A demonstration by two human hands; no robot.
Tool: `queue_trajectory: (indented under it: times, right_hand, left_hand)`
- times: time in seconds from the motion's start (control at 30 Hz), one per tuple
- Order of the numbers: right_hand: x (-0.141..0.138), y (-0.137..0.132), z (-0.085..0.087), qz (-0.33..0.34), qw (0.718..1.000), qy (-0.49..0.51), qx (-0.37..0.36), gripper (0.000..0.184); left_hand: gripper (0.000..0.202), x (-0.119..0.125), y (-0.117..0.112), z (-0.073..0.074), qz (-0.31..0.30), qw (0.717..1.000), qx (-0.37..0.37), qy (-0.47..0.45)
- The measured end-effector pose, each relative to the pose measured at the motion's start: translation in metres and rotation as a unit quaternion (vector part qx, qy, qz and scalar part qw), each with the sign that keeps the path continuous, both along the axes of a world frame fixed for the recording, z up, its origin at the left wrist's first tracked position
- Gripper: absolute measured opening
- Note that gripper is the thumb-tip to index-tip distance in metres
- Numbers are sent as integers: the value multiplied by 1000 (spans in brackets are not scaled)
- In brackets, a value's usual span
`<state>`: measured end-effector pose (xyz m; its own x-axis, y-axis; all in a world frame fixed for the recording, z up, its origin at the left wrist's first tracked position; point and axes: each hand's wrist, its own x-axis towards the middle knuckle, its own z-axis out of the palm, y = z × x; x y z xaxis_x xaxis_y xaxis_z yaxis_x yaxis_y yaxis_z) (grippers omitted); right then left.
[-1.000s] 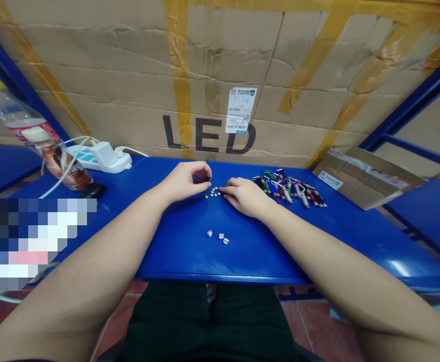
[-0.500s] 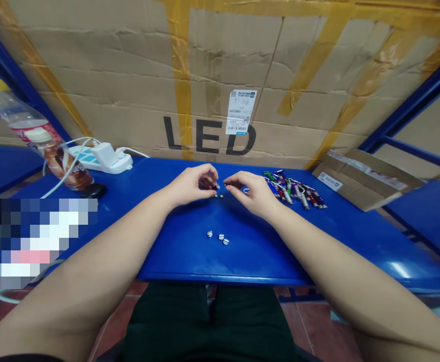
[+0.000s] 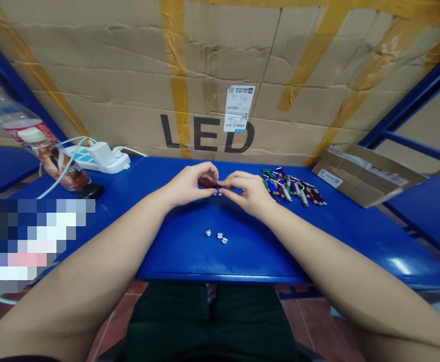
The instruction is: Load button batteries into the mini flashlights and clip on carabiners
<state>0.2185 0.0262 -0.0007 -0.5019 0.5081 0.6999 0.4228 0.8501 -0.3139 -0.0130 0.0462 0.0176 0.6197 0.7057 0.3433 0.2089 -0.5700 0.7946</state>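
Note:
My left hand (image 3: 189,184) is closed around a small dark flashlight body (image 3: 207,181), held just above the blue table (image 3: 174,251). My right hand (image 3: 247,191) pinches a tiny part against the flashlight's open end; the part is too small to name. Both hands' fingertips meet at the middle of the table. A few small silver button cells lie under the fingers. Three more silver button cells (image 3: 216,236) lie nearer to me. A pile of coloured keychain flashlights (image 3: 293,187) lies right of my right hand.
A taped cardboard box marked LED (image 3: 212,90) forms the back wall. A drink bottle (image 3: 42,148) leans at the left beside a white power strip with charger (image 3: 101,157). A flat cardboard packet (image 3: 363,176) lies at the right. Blue rack beams frame both sides.
My right hand lifted from the button cells on the table and moved left to meet my left hand, which raised the flashlight body slightly.

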Motion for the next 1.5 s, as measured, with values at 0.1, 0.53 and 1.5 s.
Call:
queue_trajectory:
  times: [0.1,0.53,1.5]
  right_hand:
    - [4,-2,5,-5,1000,0,-11,20]
    - [3,-48,39,112,896,-279,-325,35]
    - [9,-20,15,-2,966,132,-223,19]
  left_hand:
    - [28,-4,2,1,16,1000,17,1]
    - [30,-21,16,13,241,959,16,-151]
    - [42,8,-7,4,-4,993,-108,-50]
